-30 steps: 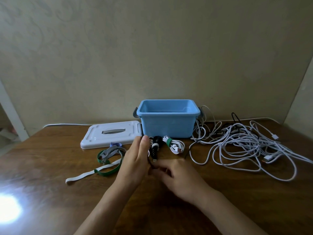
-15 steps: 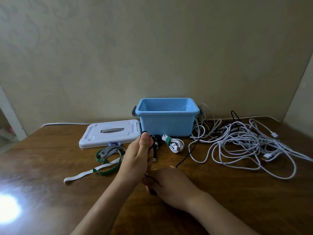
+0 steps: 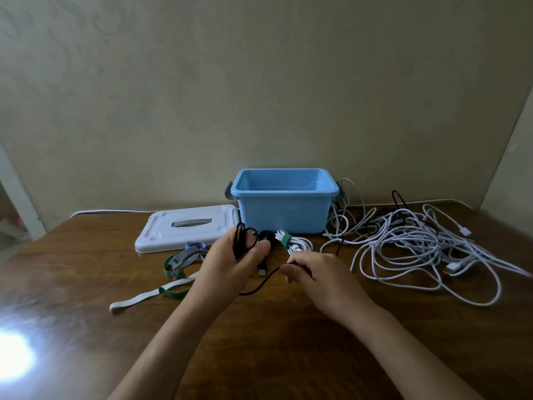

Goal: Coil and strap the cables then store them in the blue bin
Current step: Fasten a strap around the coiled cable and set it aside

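**While left hand holds black coil, right hand pinches the loose run**

With thumb pressed over it, left hand (image 3: pixel 227 262) grips loops of the black cable (image 3: pixel 240 241), coil top sticking up above the fingers. Right hand (image 3: pixel 317 274) has fingers curled, pinching the same cable's free run just right of the left hand; cable sags in an arc between the two hands and touches the table (image 3: pixel 86 284). Hands sit close, not touching, over the table's middle, just in front of the bin (image 3: pixel 284 210)

Bin stands upright, open, at the back centre near the wall; inside looks bare as far as the view shows. White lid (image 3: pixel 187 226) lies flat just left of it, touching or nearly so. Strapped white coil (image 3: pixel 294 243) with green strap lies in front of the bin, right beside a small black bundle (image 3: pixel 265 236) whose USB plug (image 3: pixel 262 272) points toward the person. Loose straps (image 3: pixel 178 265), green, grey and white, lie left of the left hand, under the lid's front edge

Tangle of white cables (image 3: pixel 418 243) fills the right side from the bin's right wall out toward the right table edge, a few dark cables mixed in at the back. Near half of the table in front of the hands shows bare wood; bright glare patch at the near left edge. Left table edge meets a pale door frame
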Demonstrator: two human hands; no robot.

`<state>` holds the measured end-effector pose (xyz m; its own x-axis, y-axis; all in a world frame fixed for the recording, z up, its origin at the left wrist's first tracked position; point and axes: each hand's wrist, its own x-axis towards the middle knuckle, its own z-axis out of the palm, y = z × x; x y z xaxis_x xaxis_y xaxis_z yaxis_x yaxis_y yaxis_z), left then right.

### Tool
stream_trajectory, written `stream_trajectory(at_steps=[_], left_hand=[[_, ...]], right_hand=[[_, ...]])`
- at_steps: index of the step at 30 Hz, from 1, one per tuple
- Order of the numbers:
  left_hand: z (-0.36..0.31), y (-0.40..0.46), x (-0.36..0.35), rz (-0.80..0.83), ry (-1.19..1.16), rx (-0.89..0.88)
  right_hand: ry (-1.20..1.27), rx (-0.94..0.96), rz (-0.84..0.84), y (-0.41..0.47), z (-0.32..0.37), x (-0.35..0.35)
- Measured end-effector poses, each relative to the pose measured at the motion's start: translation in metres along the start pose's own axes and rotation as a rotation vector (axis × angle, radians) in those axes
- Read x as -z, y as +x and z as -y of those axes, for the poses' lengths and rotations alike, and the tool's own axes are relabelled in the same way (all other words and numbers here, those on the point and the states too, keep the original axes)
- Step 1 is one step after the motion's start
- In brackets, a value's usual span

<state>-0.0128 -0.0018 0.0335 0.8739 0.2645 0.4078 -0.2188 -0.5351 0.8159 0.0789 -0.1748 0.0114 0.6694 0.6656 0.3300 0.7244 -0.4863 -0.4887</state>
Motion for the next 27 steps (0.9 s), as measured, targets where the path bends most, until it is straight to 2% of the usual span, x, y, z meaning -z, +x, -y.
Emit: stream_trajectory(at_steps=[5, 8, 10, 13, 16, 19, 23, 27], left_hand=[[0.002, -0.001, 0.000, 0.012, -0.255, 0.129], [0.003, 0.000, 0.001, -0.027, -0.146, 0.110], [0.006, 0.003, 0.005, -0.064, -0.078, 0.114], [0.008, 0.004, 0.008, -0.067, 0.006, 0.112], [0.006, 0.001, 0.001, 0.004, 0.239, 0.071], [0.005, -0.002, -0.004, 0.075, 0.340, 0.051], [0.001, -0.005, -0.008, 0.151, 0.321, 0.071], [-0.001, -0.003, -0.007, 0.138, 0.365, 0.100]], right_hand=[[-0.022, 0.040, -0.039, 0.000, 0.005, 0.002], [-0.187, 0.057, -0.007, 0.001, 0.004, 0.008], [-0.271, -0.016, 0.067, 0.002, -0.005, 0.016], [-0.287, -0.078, 0.091, 0.003, -0.016, 0.023], [-0.105, -0.024, -0.017, 0.003, -0.013, 0.020], [0.028, 0.071, -0.210, 0.004, -0.009, 0.015], [-0.071, 0.132, -0.403, 0.003, -0.011, 0.015], [-0.223, 0.049, -0.429, 0.002, -0.015, 0.021]])
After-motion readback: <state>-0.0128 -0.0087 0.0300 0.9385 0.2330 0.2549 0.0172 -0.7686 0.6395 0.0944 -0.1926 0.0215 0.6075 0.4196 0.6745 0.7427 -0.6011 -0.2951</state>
